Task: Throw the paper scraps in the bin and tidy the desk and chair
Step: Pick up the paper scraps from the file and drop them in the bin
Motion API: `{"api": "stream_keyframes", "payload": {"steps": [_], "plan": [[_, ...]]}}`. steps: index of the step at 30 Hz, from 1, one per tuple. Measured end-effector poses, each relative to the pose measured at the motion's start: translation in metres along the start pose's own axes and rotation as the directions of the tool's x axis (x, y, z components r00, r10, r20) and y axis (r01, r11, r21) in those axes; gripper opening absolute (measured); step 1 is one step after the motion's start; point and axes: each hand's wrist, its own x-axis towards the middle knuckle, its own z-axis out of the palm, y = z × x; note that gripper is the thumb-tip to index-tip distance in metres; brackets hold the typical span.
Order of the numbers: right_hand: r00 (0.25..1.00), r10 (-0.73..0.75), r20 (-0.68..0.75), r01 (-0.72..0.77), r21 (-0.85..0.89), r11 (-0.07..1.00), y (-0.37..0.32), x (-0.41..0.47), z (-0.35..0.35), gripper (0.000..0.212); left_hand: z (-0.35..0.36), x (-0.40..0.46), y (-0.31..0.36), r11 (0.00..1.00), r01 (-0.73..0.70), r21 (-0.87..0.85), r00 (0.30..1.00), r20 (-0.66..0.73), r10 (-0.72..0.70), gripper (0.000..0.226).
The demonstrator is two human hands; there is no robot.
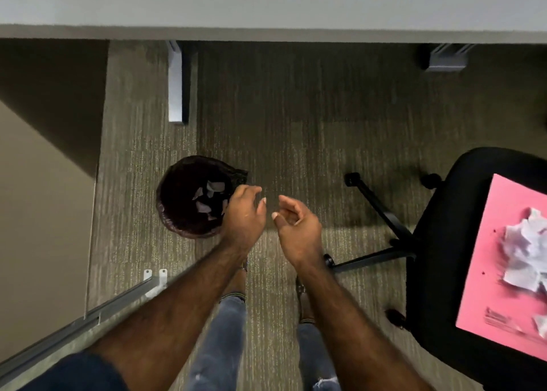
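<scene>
A round bin (173,216) with a dark liner stands on the carpet and holds several paper scraps (210,196). My left hand (244,216) hovers over the bin's right rim, fingers loosely curled and holding nothing I can see. My right hand (297,228) is just to its right over the carpet, palm up, fingers apart and empty. A black office chair (444,242) stands at the right with a pink folder (491,266) on its seat. Crumpled white paper scraps (525,251) lie on the folder.
The grey desk top (266,3) runs across the far side, with its legs (175,88) reaching the carpet. A wall or partition (38,207) and a metal rail (88,316) close off the left. The chair's wheeled base (381,213) sticks out toward my feet.
</scene>
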Motion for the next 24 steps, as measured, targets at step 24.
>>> {"api": "stream_keyframes", "payload": {"steps": [24], "plan": [[0.719,-0.152,-0.678,0.026,-0.193,0.981,0.043,-0.058,-0.342,0.046,0.192,-0.086,0.274,0.871,-0.476,-0.119,0.816,0.31,0.488,0.043]]}}
